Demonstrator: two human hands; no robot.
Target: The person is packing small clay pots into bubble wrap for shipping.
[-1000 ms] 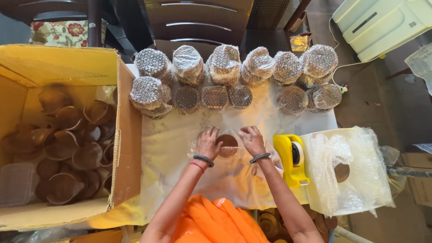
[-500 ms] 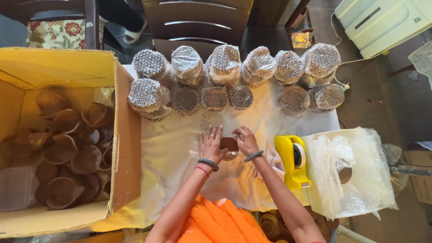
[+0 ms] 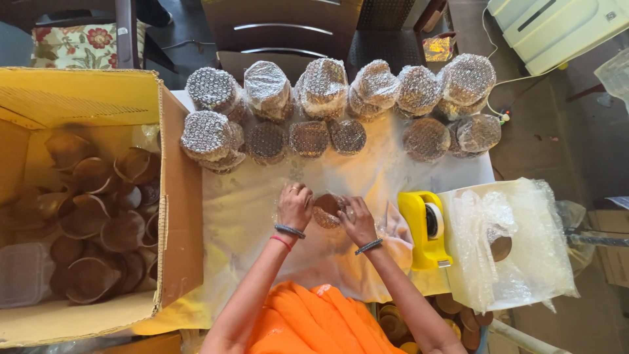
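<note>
Our left hand (image 3: pixel 295 206) and right hand (image 3: pixel 357 221) had drawn closer, fingers curled around the cup (image 3: pixel 326 208) at the table's (image 3: pixel 242 203) middle. The bubble wrap (image 3: pixel 386 229) looked tighter, so wrapping seemed nearly finished.

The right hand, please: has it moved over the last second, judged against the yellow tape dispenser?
Yes. The right hand has drawn in toward the left hand and away from the yellow tape dispenser; both now close around the small brown piece in bubble wrap.
</note>
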